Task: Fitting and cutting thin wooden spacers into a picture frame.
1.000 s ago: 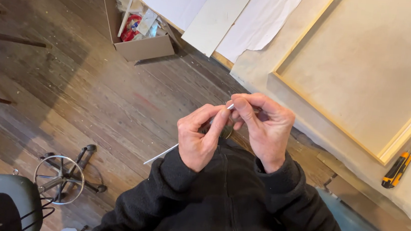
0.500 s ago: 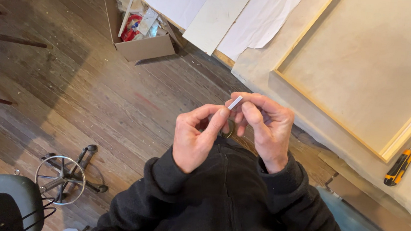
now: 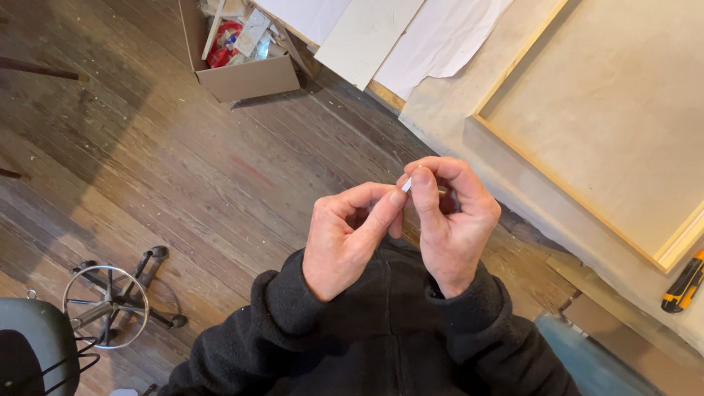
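the single head camera looked steeply down from above, close over the person's chest (no second view), facing the wooden floor [image 3: 160, 164].

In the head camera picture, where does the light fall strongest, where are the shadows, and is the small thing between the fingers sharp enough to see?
Head view: the light is brightest on the wooden frame panel and pale sheets at upper right; the floor at left lies dimmer, with shadow beside the cardboard box. The left hand and right hand are sharp, yet the small white piece they pinch is too tiny to identify. The edges bend slightly.
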